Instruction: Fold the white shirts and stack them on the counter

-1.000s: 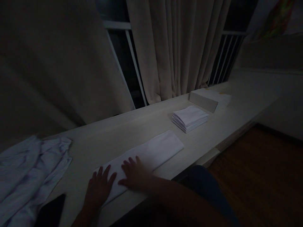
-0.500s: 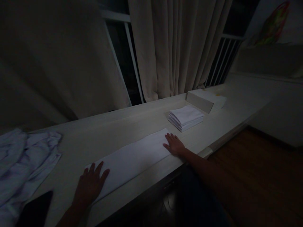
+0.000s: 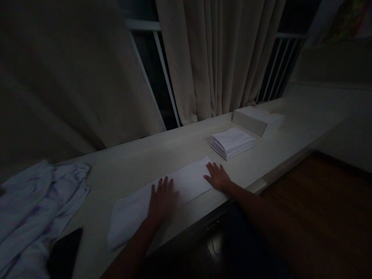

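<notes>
Left hand (image 3: 163, 199) and right hand (image 3: 217, 177), each grip spread apart, over the cloth (image 3: 189, 179); 1 stack (image 3: 232, 142) far right.

Cloth strip (image 3: 190, 181) between left heap (image 3: 43, 205) and stack (image 3: 232, 142)

On the counter (image 3: 130, 170), a slab (image 3: 65, 254) lies beside the heap. Past the strip's right end sits the stack, then a box (image 3: 250, 121) farther right; curtains (image 3: 223, 58) hang behind.
</notes>
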Available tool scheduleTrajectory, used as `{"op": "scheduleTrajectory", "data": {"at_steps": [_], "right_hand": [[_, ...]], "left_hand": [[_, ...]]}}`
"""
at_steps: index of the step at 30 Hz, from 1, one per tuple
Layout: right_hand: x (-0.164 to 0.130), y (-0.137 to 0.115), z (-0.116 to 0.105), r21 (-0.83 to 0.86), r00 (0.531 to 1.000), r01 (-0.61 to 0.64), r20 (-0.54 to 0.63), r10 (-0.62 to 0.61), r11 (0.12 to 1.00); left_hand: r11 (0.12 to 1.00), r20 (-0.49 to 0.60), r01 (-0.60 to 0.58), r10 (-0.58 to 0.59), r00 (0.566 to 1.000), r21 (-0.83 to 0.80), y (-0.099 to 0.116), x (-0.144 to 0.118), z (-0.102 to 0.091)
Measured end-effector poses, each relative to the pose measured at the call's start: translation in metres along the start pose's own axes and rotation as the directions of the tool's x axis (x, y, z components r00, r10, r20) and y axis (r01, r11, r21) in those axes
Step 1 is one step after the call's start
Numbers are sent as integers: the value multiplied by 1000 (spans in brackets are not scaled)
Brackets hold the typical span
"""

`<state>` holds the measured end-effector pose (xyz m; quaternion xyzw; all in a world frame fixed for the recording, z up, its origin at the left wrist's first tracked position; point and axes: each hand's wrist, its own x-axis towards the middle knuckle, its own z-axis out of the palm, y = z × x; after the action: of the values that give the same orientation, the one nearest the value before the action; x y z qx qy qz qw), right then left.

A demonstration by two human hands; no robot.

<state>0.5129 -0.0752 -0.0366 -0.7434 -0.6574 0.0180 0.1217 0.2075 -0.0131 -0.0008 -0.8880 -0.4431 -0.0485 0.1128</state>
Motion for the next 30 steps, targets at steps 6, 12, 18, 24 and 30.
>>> {"op": "scheduleTrajectory", "data": {"at_steps": [6, 12, 18, 24, 30], "right_hand": [[0, 0, -3, -11, 1000, 2, 13, -1, 1000], [0, 0, 0, -11, 999, -13, 31, 14, 1000], [0, 2, 3, -11, 1000, -5, 29, 5, 1000], [1, 1, 6, -35, 1000, 0, 26, 1, 999], [6, 2, 1, -65, 996, 4, 94, 2, 998]], "left_hand": [[991, 25, 30, -27, 999, -133, 58, 3, 15], [987, 56, 158, -156, 986, -35, -44, -50, 37], [975, 75, 221, -219, 973, -17, -124, -93, 55], [957, 66, 282, -278, 958, -63, -129, -97, 61], [948, 65, 301, -296, 953, -101, -119, -92, 43]]}}
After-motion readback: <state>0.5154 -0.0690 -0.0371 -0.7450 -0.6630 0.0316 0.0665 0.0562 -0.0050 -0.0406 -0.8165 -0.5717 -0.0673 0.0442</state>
